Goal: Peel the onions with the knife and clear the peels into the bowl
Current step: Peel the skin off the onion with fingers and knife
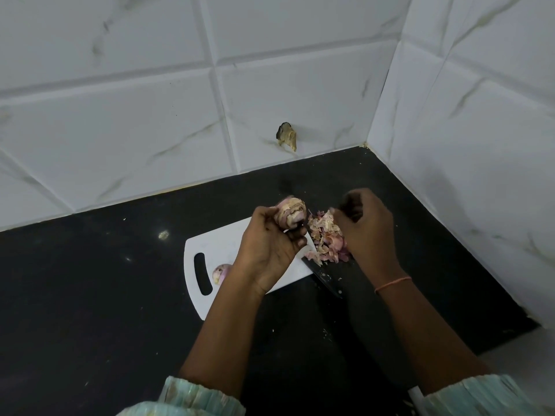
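Left hand (pixel 271 244) gripping onion (pixel 290 216), right hand (pixel 365 226) seemingly pinching peels (pixel 326 240)

Dim, even indoor light with wide-angle bending at the edges; soft shadows fall beneath both forearms, small glints speckle the dark counter (pixel 90 295), and focus stays fairly sharp.

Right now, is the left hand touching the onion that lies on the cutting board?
Apart. The head view shows the left hand raised, gripping another onion; the onion on the cutting board lies beside the wrist, untouched as far as visible.
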A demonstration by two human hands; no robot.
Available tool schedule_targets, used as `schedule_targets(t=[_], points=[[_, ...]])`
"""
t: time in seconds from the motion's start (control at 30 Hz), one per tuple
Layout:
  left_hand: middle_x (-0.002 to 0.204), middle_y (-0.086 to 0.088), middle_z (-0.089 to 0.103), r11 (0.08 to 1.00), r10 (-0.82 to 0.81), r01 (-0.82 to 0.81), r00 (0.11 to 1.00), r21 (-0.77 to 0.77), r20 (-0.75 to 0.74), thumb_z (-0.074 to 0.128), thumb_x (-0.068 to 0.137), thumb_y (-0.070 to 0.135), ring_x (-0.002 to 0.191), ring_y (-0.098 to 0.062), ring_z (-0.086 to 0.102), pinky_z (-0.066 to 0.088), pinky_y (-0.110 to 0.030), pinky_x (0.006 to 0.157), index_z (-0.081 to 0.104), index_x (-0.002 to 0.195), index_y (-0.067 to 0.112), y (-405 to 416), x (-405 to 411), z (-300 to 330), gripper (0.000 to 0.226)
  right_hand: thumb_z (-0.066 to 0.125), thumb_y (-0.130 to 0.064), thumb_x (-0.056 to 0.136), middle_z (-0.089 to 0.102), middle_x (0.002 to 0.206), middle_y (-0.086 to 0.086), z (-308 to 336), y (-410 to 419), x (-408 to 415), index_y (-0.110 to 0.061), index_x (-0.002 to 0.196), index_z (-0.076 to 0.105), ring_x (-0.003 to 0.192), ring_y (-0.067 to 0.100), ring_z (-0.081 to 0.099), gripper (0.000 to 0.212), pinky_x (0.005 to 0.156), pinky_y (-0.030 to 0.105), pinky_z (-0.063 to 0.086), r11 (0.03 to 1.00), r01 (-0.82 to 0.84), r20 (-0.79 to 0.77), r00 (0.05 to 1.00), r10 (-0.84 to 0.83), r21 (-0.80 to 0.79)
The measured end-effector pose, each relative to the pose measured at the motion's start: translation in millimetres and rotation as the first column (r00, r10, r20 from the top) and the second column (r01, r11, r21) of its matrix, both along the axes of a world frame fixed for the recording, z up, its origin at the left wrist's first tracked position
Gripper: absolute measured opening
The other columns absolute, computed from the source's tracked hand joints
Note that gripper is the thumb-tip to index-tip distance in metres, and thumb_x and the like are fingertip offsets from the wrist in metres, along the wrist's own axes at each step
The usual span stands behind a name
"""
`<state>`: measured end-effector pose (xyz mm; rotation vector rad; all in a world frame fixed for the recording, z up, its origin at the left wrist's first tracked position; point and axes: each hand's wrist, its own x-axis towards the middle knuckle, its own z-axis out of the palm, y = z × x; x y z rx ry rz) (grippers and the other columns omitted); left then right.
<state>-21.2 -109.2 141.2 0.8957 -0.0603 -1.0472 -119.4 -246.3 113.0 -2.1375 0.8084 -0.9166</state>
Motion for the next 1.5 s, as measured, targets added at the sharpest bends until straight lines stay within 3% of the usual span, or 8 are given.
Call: schedule_targets(t=[0.17,0.6,0.7,0.83,0.93,1.13,1.27,1.5], points=[[0.095,-0.011,0.064,0.999,-0.003,-0.005,0.98,0.04,0.2,0.044,0.104,0.025,0.072,-0.015,0.057,0.048,-0.027,0.067,0.068,0.108,0.009,2,1,-1,0.03,0.071,-0.021,0.089,0.063,0.117,-0.01,25,30,8,-0.021,0.125,0.062,0.108,0.0,0.058,0.037,0.087,0.01,0.046,0.931,-0.361,0.089,0.93,0.356,0.045],[0.086,-0.004,0.06,0.999,0.001,-0.01,0.964,0.032,0.267,0.055,0.096,0.034,0.061,-0.011,0.051,0.047,-0.021,0.06,0.063,0.124,0.009,7,1,-1,0.039,0.071,-0.008,0.086,0.074,0.098,0.003,31,36,17,-0.013,0.099,0.073,0.094,0.014,0.071,0.014,0.08,0.028,0.058,0.834,-0.358,0.396,0.899,0.187,0.42],[0.095,-0.007,0.063,0.998,0.011,-0.028,0.965,0.062,0.263,0.056,0.094,0.043,0.061,-0.011,0.05,0.047,-0.024,0.065,0.064,0.123,0.009,6,1,-1,0.045,0.067,-0.011,0.091,0.073,0.101,-0.001,27,40,20,-0.016,0.102,0.071,0.095,0.012,0.07,0.013,0.077,0.026,0.058,0.827,-0.334,0.371,0.914,0.166,0.453],[0.107,-0.016,0.061,0.999,-0.002,-0.006,0.985,0.049,0.172,0.038,0.104,0.028,0.066,-0.018,0.055,0.044,-0.031,0.068,0.059,0.125,0.007,6,-1,2,0.036,0.059,-0.024,0.097,0.068,0.107,-0.003,21,39,25,-0.026,0.103,0.064,0.1,0.015,0.066,0.008,0.09,0.042,0.057,0.803,-0.193,0.26,0.964,0.05,0.564],[0.107,-0.015,0.064,0.996,-0.07,0.048,0.949,0.079,0.308,0.04,0.105,0.021,0.068,-0.014,0.056,0.045,-0.027,0.064,0.059,0.129,0.006,8,-2,2,0.034,0.055,-0.026,0.099,0.067,0.108,0.003,22,34,23,-0.024,0.102,0.062,0.1,0.021,0.067,0.008,0.09,0.048,0.056,0.764,-0.166,0.224,0.974,0.029,0.623],[0.081,0.0,0.064,0.999,-0.021,0.01,0.941,0.034,0.339,0.049,0.099,0.034,0.068,-0.013,0.053,0.047,-0.024,0.063,0.054,0.132,-0.002,8,0,-2,0.049,0.065,-0.018,0.092,0.069,0.101,-0.001,33,32,10,-0.014,0.108,0.067,0.085,-0.001,0.066,0.016,0.065,0.013,0.053,0.883,-0.244,0.208,0.963,0.172,0.401],[0.092,-0.002,0.066,0.999,0.005,0.009,0.927,-0.036,0.375,0.053,0.089,0.042,0.071,-0.01,0.054,0.048,-0.023,0.066,0.061,0.131,0.01,5,-2,-4,0.054,0.077,-0.021,0.083,0.067,0.103,-0.002,27,34,9,-0.013,0.108,0.068,0.093,0.009,0.066,0.028,0.078,0.018,0.054,0.946,-0.292,0.224,0.94,0.257,0.139],[0.103,0.0,0.066,0.997,0.021,0.011,0.923,-0.08,0.384,0.052,0.092,0.037,0.074,-0.01,0.052,0.047,-0.022,0.067,0.058,0.137,0.011,8,1,-7,0.052,0.076,-0.016,0.085,0.067,0.086,0.001,27,30,10,-0.007,0.092,0.073,0.082,0.012,0.066,0.012,0.075,0.021,0.055,0.97,-0.241,0.268,0.935,0.231,0.005]])
